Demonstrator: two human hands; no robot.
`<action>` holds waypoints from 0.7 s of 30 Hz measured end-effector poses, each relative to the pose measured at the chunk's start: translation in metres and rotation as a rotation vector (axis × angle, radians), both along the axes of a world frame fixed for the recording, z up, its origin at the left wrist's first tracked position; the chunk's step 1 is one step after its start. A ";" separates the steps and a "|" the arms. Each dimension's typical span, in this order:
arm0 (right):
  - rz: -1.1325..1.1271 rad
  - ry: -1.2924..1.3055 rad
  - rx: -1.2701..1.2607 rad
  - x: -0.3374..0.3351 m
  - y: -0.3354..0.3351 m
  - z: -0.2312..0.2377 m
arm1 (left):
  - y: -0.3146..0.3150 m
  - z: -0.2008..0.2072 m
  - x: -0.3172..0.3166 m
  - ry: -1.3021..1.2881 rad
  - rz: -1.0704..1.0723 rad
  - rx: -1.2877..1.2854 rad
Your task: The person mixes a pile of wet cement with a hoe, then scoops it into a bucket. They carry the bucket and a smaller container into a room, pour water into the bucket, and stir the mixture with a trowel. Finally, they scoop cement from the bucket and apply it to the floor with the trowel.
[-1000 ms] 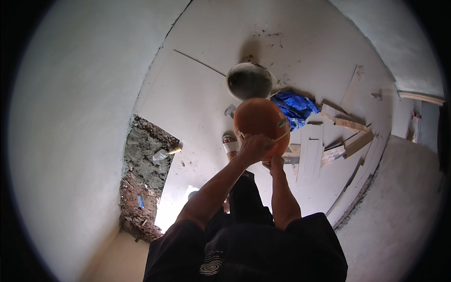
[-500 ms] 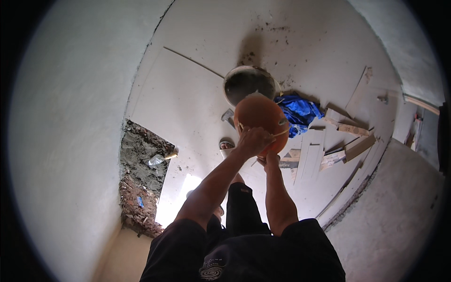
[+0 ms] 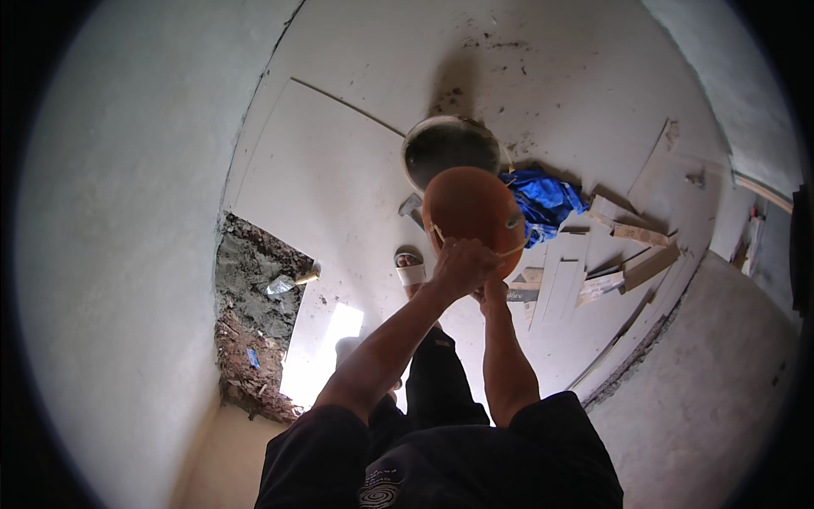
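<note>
Both my hands hold an orange bucket, tilted away from me. My left hand is closed on its near end, by the thin pale handle. Lower down and a little to the right, my right hand grips the bucket's near underside; its fingers are partly hidden. The orange bucket's far end overlaps the near rim of a larger round bucket with a dark inside. What is inside either bucket I cannot make out.
A trowel-like tool lies beside the buckets. To the right are a crumpled blue sheet, tile strips and cardboard pieces. An untiled patch of rough mortar and rubble borders the left wall. My sandalled foot stands nearby.
A pale patch at the orange bucket's far edge no longer shows. The bucket and my left hand have shifted slightly; more of my foot is visible.
</note>
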State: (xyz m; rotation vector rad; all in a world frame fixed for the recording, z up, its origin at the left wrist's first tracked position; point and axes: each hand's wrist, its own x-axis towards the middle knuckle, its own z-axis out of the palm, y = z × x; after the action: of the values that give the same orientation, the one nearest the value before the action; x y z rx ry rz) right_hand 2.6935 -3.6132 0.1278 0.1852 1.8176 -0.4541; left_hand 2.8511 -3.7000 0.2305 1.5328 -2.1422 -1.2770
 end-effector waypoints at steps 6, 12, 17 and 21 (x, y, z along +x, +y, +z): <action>-0.031 -0.010 -0.022 -0.005 0.000 -0.006 | 0.001 -0.006 -0.003 -0.003 -0.008 0.016; 0.015 0.024 0.022 -0.015 0.003 -0.020 | -0.004 -0.005 -0.005 0.019 0.047 -0.054; 0.027 -0.013 0.002 -0.013 -0.009 -0.015 | -0.019 -0.002 -0.003 -0.031 -0.001 0.073; 0.064 0.028 0.007 -0.010 -0.019 -0.010 | -0.028 -0.004 -0.004 -0.081 0.007 0.056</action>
State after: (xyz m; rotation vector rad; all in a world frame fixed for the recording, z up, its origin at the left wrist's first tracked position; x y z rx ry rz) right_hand 2.6831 -3.6317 0.1183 0.1253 1.8474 -0.4066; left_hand 2.8468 -3.7278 0.2267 1.6403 -2.1647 -1.3047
